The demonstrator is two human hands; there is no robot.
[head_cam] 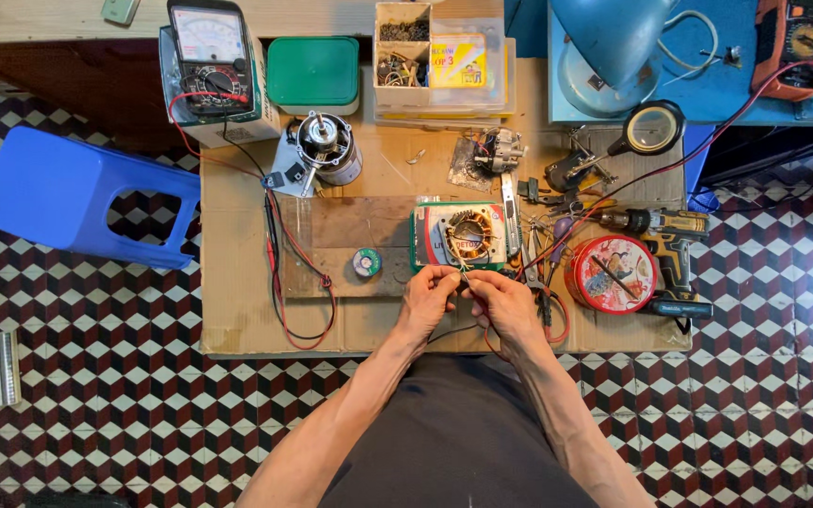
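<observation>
Both hands meet at the near edge of the bench [237, 320], fingers curled in tight. The left hand [428, 299] and the right hand [501, 303] each pinch the thin wire leads [463, 273] between thumb and fingertips, knuckles almost touching. The leads run up to the copper-wound stator [469, 235], which lies flat on a green-edged box [422, 240] just beyond the fingertips. A small solder spool [366, 262] sits to the left of the left hand. A round red tin [611, 274] and a cordless drill [672, 252] lie to the right of the right hand. An analog multimeter [209, 56] stands at the far left corner.
</observation>
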